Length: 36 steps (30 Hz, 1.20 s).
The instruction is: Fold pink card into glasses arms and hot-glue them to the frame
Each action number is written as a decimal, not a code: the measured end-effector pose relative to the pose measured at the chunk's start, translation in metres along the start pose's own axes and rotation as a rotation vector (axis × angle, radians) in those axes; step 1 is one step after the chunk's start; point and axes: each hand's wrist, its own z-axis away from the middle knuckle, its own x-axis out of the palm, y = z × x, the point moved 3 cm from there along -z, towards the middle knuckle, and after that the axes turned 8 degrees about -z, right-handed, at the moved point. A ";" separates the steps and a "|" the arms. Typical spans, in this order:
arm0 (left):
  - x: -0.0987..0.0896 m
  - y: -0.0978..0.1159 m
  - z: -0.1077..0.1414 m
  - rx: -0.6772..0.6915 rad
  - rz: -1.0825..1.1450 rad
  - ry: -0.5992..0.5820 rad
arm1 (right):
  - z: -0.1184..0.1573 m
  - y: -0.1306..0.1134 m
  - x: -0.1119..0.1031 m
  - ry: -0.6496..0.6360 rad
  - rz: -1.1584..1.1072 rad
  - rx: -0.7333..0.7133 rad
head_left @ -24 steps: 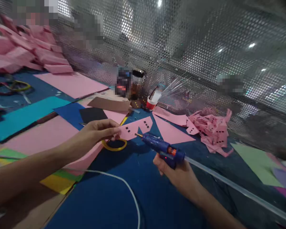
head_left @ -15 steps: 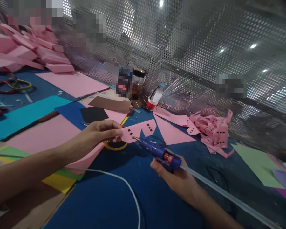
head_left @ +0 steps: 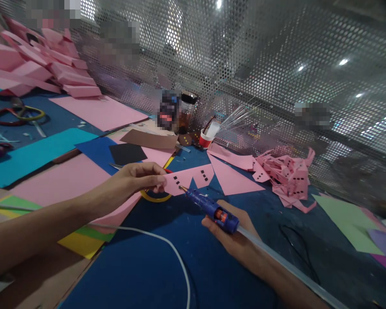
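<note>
Between its thumb and fingers, my left hand (head_left: 144,178) pinches the left end of a pink paper strip (head_left: 193,172). The strip has a V-shaped notch in its lower edge and two short rows of small black squares. My right hand (head_left: 233,229) is wrapped round a blue hot glue gun (head_left: 209,206). A long clear glue stick (head_left: 276,262) runs out of its back toward the lower right. The gun's nozzle is at the strip's lower left row of squares; I cannot tell whether it touches. Yellow-and-red-handled scissors (head_left: 156,197) lie partly hidden behind my left hand.
Cut pink pieces with black squares (head_left: 291,178) are heaped at the right, and folded pink strips (head_left: 64,71) at the far left. A red-and-white cup (head_left: 206,139) stands by the perforated metal panel (head_left: 260,56). A white cord (head_left: 167,242) crosses the blue table (head_left: 141,274).
The back of the glue gun has swung slightly left and down with my right hand. Its tip stays by the lower left squares. My left hand holds the strip almost unmoved.
</note>
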 end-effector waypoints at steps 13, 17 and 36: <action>-0.001 0.000 0.001 0.009 -0.014 0.006 | -0.001 -0.005 0.003 0.068 -0.002 -0.041; -0.002 -0.001 0.001 0.017 -0.025 0.002 | 0.000 -0.006 0.003 0.079 0.013 -0.033; -0.002 0.002 0.002 0.027 -0.008 0.000 | -0.003 -0.008 0.004 0.041 0.062 -0.022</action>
